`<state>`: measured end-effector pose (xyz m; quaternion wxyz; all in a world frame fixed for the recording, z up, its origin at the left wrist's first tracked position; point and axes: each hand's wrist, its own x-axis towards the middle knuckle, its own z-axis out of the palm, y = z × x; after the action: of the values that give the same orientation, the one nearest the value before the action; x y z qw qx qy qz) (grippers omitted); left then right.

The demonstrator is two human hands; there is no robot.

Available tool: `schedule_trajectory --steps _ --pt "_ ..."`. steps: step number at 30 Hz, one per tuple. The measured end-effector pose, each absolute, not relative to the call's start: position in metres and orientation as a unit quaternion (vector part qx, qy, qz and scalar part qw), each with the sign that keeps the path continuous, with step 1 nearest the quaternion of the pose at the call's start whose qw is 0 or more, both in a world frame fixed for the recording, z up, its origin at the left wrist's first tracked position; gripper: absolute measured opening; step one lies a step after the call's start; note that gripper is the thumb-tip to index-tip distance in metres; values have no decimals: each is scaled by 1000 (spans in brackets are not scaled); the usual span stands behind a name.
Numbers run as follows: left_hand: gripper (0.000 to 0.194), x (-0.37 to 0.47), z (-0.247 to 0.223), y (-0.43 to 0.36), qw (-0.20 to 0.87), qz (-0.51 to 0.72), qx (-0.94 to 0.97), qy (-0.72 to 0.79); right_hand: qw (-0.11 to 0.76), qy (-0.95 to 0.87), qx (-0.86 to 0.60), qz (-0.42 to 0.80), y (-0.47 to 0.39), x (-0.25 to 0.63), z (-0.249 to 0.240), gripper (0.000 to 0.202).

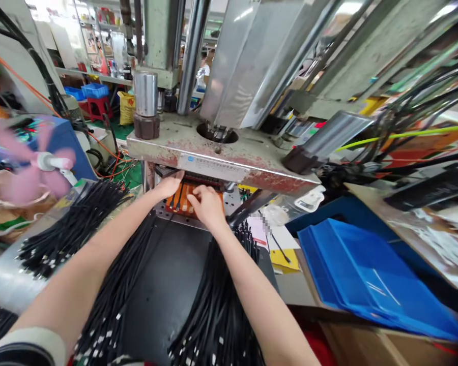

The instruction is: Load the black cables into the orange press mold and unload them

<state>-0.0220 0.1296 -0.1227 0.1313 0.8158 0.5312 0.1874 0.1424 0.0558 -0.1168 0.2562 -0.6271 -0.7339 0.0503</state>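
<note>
Both hands reach under the upper plate of a press, over a copper-coloured mould in which black cables with small pale ends lie. My left hand is at the mould's left back corner, its fingertips hard to make out beneath the plate. Over the right part of the mould, my right hand is curled with thumb and fingers close together; whatever they may pinch is too small to name. A bundle of black cables hangs beneath my right forearm. Another cable bundle lies beside my left forearm.
The worn press plate spans just above my hands, with steel columns at its sides. A pink fan spins at left, near more black cables. Blue plastic bins stand at right. A dark worktop lies in front.
</note>
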Motion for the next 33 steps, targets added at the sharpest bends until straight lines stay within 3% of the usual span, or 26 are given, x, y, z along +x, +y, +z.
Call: schedule_trajectory --steps 2,4,7,9,13,19,25,28,33 --pt "48 -39 -140 96 122 217 789 561 246 -718 -651 27 26 175 -122 17" --pt "39 -54 -158 59 112 227 782 569 147 -653 -743 -3 -8 208 -133 26" --pt "30 -57 -172 20 48 124 822 555 -34 -615 -786 48 -45 236 -152 36" --pt "35 -47 -173 12 8 59 828 558 -48 -627 -772 90 -55 242 -163 31" --pt "27 -27 -168 21 43 4 833 552 91 -619 -770 130 -54 242 -174 21" --pt "23 -31 -164 15 101 24 873 477 341 -585 -697 237 -65 227 -161 16" --pt "28 -26 -109 -1 278 260 863 331 423 -665 -534 306 -70 182 -125 12" --pt "22 -17 -76 -5 342 304 838 297 489 -645 -494 319 -67 166 -107 5" --pt "17 -5 -46 -7 516 304 757 262 573 -576 -442 379 -57 151 -90 14"
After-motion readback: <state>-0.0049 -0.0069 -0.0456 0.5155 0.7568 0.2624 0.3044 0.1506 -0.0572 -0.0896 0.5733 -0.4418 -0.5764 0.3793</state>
